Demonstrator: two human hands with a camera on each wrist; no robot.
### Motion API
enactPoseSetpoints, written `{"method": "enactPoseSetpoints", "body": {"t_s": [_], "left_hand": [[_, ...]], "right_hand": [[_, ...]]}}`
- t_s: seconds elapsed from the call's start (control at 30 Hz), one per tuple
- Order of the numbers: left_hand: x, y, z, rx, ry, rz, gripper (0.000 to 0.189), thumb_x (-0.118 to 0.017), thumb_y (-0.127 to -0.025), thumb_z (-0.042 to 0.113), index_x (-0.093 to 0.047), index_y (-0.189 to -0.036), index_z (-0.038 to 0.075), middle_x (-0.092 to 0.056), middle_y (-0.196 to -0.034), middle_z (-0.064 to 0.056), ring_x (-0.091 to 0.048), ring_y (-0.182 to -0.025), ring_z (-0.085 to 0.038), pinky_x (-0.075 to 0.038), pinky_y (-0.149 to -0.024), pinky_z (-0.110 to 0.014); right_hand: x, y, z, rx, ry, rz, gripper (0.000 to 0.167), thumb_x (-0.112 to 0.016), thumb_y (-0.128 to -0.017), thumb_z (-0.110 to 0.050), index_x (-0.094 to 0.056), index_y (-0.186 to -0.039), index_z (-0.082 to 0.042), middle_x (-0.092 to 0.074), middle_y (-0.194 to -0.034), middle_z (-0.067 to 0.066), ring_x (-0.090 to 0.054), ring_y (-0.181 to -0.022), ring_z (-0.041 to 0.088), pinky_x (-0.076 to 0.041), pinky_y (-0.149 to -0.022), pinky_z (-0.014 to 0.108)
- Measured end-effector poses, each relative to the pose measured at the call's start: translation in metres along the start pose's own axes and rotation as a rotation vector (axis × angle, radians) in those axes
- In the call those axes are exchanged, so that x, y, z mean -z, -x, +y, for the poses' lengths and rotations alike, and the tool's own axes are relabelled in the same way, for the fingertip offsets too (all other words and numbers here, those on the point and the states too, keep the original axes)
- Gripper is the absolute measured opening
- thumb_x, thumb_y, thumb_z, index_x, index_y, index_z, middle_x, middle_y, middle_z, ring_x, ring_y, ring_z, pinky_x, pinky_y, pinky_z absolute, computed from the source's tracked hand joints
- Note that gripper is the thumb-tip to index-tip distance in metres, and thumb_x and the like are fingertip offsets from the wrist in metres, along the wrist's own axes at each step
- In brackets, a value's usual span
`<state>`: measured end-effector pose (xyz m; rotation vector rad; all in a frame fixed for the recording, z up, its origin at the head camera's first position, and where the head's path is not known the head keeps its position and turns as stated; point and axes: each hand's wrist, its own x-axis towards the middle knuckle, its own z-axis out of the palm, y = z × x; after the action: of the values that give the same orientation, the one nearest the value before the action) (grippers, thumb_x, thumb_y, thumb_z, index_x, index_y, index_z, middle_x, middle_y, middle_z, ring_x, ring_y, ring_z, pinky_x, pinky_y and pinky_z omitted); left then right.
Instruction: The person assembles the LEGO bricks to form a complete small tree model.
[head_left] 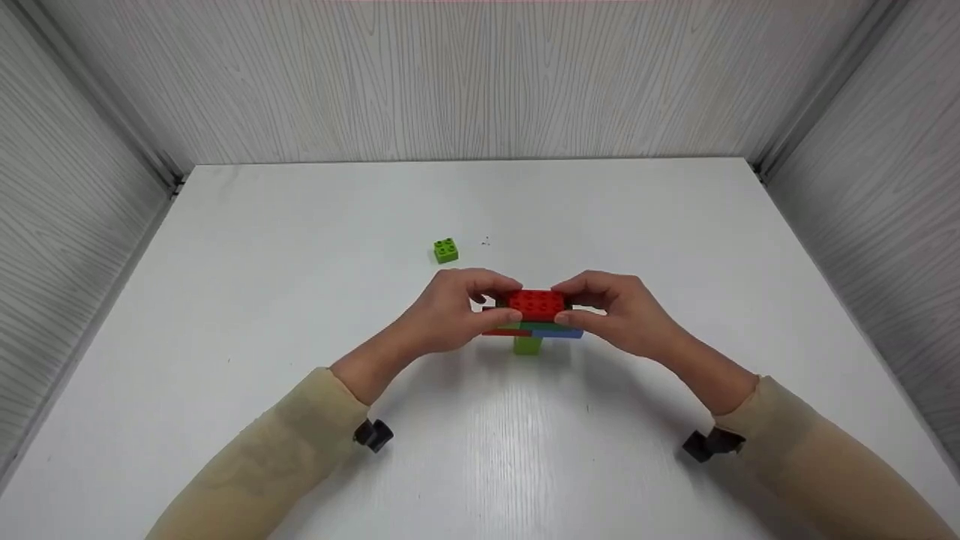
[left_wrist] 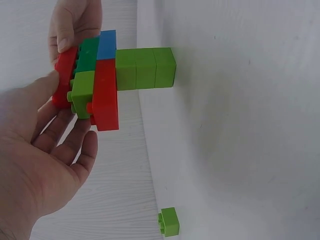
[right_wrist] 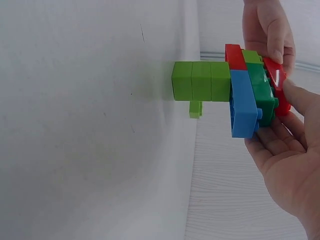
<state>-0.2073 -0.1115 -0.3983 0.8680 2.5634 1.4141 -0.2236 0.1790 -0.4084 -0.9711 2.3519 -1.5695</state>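
A red brick [head_left: 537,302] lies at the top of a brick structure, pinched at its left end by my left hand [head_left: 454,313] and at its right end by my right hand [head_left: 628,313]. In the wrist views it sits slightly tilted, with a gap showing over the studs below. Beneath it are a dark green brick [right_wrist: 261,92] and a lime brick [left_wrist: 83,95] side by side. Under those come a blue brick [right_wrist: 243,107] and another red brick [left_wrist: 106,95]. A column of lime bricks [left_wrist: 145,68] carries everything, upright on the table.
One loose lime brick [head_left: 445,250] with studs up lies on the white table [head_left: 300,225], behind and left of the structure. Wood-patterned panels [head_left: 480,82] enclose the table at the back and both sides. Small dark specks lie near the loose brick.
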Motion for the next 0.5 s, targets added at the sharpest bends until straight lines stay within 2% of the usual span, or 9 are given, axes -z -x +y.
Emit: {"method": "enactPoseSetpoints", "body": {"t_s": [0.2, 0.4, 0.5], "left_hand": [[-0.0009, -0.0003, -0.0025, -0.032, -0.008, 0.012, 0.034, -0.079, -0.098, 0.026, -0.077, -0.13, 0.012, -0.077, -0.118, 0.005, -0.068, -0.107, -0.013, -0.056, -0.095, -0.051], [-0.001, -0.0009, -0.0028, -0.008, -0.012, 0.01, 0.036, -0.078, -0.099, 0.028, -0.076, -0.132, 0.013, -0.076, -0.12, 0.006, -0.067, -0.108, -0.014, -0.056, -0.096, -0.049], [-0.0007, -0.0011, -0.0032, 0.008, -0.007, 0.006, 0.037, -0.079, -0.099, 0.029, -0.076, -0.132, 0.014, -0.076, -0.12, 0.006, -0.067, -0.108, -0.014, -0.055, -0.096, -0.05]], "right_hand": [[-0.0003, -0.0003, 0.0009, 0.027, -0.023, 0.004, 0.03, -0.08, -0.096, -0.008, -0.075, -0.125, -0.008, -0.075, -0.117, 0.003, -0.073, -0.112, 0.024, -0.056, -0.101, 0.035], [-0.0009, -0.0003, 0.0011, 0.006, -0.003, 0.013, 0.029, -0.08, -0.096, -0.01, -0.076, -0.125, -0.009, -0.076, -0.116, 0.001, -0.073, -0.111, 0.022, -0.056, -0.101, 0.04], [-0.0016, -0.0002, 0.0018, 0.001, 0.003, 0.016, 0.029, -0.08, -0.096, -0.01, -0.076, -0.125, -0.009, -0.076, -0.115, 0.001, -0.073, -0.111, 0.022, -0.057, -0.101, 0.038]]}}
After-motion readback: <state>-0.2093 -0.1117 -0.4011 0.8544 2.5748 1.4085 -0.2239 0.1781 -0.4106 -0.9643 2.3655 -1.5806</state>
